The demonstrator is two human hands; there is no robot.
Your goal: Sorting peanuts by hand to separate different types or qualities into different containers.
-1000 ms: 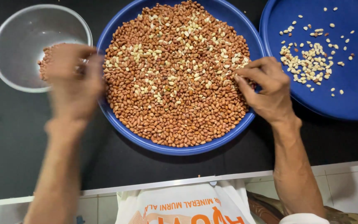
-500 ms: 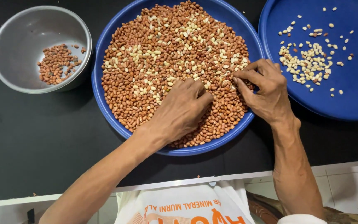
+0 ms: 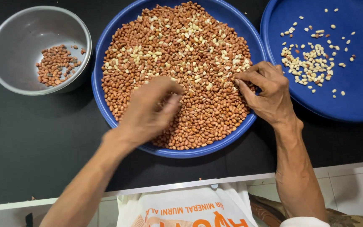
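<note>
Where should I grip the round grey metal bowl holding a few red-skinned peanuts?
Probably by the rim of the grey metal bowl on its near-left side, coming from the left: that rim is bare and thin, while its right side sits close against the big blue plastic tray.

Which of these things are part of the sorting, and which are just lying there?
In use: left hand, right hand, big blue tray of peanuts, metal bowl of red-skinned nuts, second blue tray of pale pieces.
Lying about: white printed bag, black tabletop.

A grey metal bowl (image 3: 19, 46) of red-skinned nuts and a second blue tray (image 3: 358, 92) sit on the black worktop (image 3: 34, 147).
</note>
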